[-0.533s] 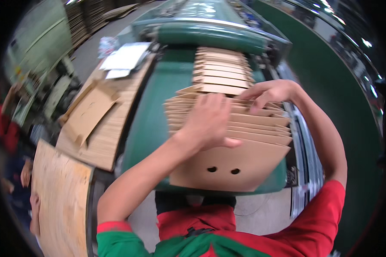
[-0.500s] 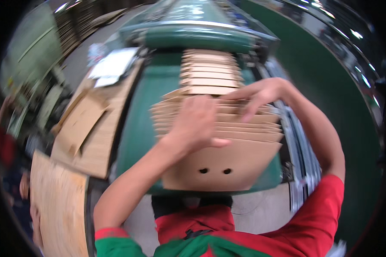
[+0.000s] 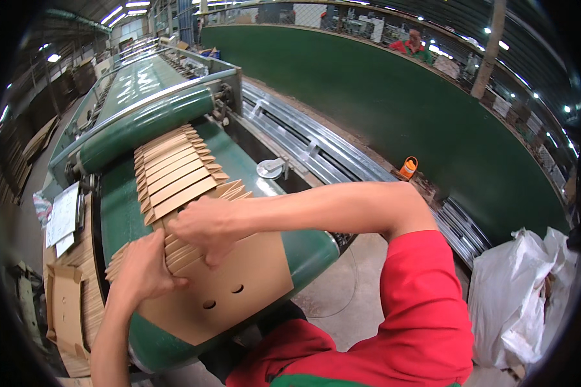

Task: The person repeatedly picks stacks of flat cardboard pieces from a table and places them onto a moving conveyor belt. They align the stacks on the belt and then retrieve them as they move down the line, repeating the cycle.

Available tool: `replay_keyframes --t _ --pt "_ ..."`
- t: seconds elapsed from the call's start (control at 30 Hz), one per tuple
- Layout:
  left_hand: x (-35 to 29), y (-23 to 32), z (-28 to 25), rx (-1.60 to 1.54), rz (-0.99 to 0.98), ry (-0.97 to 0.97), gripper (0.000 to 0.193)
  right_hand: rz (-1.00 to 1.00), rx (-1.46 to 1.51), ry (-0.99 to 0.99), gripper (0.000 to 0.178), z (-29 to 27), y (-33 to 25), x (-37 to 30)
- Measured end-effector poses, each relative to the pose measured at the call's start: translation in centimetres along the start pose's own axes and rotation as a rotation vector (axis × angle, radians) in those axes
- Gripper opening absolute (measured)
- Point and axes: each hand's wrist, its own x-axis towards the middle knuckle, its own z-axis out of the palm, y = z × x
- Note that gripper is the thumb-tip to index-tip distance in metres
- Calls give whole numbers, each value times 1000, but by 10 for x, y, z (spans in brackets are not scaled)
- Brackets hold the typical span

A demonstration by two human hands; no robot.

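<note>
Several flat-folded brown cardboard pieces overlap in a bunch on the green conveyor belt (image 3: 126, 222). The nearest cardboard piece (image 3: 255, 293) lies flat with two round holes showing. My left hand (image 3: 145, 267) is closed over the left side of the bunch, its thumb over the nearest piece. Across the upper part of the bunch, my right hand (image 3: 210, 226) curls its fingers around the edges, one finger pointing down. Both hands partly hide the pieces they hold. Beyond them, a row of overlapping folded cardboard pieces (image 3: 177, 171) runs back toward the green roller (image 3: 148, 122).
An open cardboard tray (image 3: 63, 306) and papers (image 3: 62, 216) lie on the left-hand side table. Metal rails (image 3: 316, 145) run along the right of the conveyor, near an orange container (image 3: 408, 168). White plastic sacks (image 3: 507, 297) stand at the right. A person (image 3: 412, 45) is far off behind the green partition (image 3: 368, 84).
My view has swung to the right, so the conveyor now slants leftward. My right hand has curled in closer to my left one over the bunch of cardboard.
</note>
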Motion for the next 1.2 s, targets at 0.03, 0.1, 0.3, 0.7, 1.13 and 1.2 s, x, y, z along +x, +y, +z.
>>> replay_keyframes --t 0.03,0.1,0.3,0.7,1.13,1.2 --pt "-5 1 -5 10 -16 11 95 -31 -32 31 65 -5 -3 0" --pt "-16 -1 -13 65 -8 107 89 -83 -96 124 62 -12 -6 4" --pt "-29 -37 -5 208 65 230 89 -136 -154 118 63 0 -13 38" --pt "-80 -97 16 -283 171 802 98 -72 29 -124 55 2 4 69" --pt "-148 -186 97 -660 105 792 107 -50 102 -102 75 21 -29 51" --pt "-166 -160 112 -582 132 739 112 -78 -79 -73 76 16 -49 32"
